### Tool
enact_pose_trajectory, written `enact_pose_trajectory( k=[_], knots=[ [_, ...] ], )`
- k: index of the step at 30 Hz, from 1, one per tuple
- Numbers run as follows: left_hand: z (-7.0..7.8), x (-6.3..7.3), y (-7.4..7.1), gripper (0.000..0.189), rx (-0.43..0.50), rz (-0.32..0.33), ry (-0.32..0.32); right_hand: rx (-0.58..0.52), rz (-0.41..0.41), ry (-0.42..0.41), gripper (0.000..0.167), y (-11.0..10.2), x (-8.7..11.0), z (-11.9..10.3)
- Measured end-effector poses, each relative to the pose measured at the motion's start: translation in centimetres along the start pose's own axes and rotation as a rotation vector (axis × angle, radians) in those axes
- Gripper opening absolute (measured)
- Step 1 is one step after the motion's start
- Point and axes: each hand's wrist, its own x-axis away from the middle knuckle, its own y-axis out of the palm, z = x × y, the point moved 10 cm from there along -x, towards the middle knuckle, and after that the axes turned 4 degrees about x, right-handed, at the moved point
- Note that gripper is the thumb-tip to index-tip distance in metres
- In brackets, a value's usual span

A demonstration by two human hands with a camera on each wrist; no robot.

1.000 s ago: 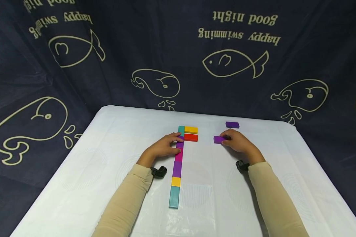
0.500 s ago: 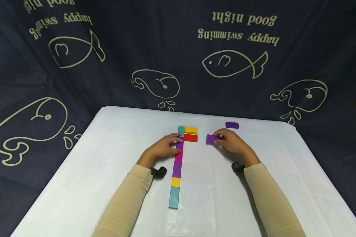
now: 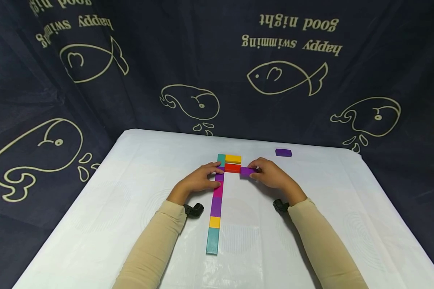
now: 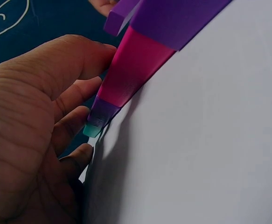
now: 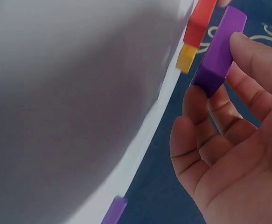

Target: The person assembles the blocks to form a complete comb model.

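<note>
My right hand [image 3: 271, 173] pinches a purple block [image 3: 247, 171] between thumb and fingers, its left end right at the red block [image 3: 233, 168]. In the right wrist view the thumb lies along one side of that purple block [image 5: 222, 49], with a fingertip at its near end. My left hand [image 3: 199, 177] rests with spread, slightly bent fingers along a column of blocks laid end to end. Its thumb touches the pink block [image 4: 133, 65] and its fingertips reach the purple and teal blocks beyond, partly hiding them. A yellow block [image 3: 233, 159] lies just behind the red one.
Nearer in the column lie a purple block [image 3: 215, 206], a yellow block [image 3: 214, 222] and a teal block [image 3: 212, 241]. A dark purple block [image 3: 283, 153] lies alone at the back right. A dark printed cloth [image 3: 231, 116] hangs behind the white table [image 3: 130, 160].
My right hand has carried the purple block leftward, from apart on the right up to the red block's end. The left hand has stayed in place on the column.
</note>
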Motion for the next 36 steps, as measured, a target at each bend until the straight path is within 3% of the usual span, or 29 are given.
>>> enact_pose_trajectory(
  k=[15, 24, 36],
  knots=[
    [-0.1, 0.1, -0.1, 0.045, 0.011, 0.005, -0.001, 0.089, -0.066, -0.080, 0.023, 2.2, -1.0, -3.9],
    [0.1, 0.1, -0.2, 0.046, 0.005, -0.001, 0.007, 0.146, -0.079, -0.076, 0.025, 3.2, -1.4, -5.3],
    [0.2, 0.1, -0.1, 0.046, -0.006, 0.003, 0.005, 0.183, -0.083, -0.036, 0.026, 3.5, -1.9, -5.5]
  ],
)
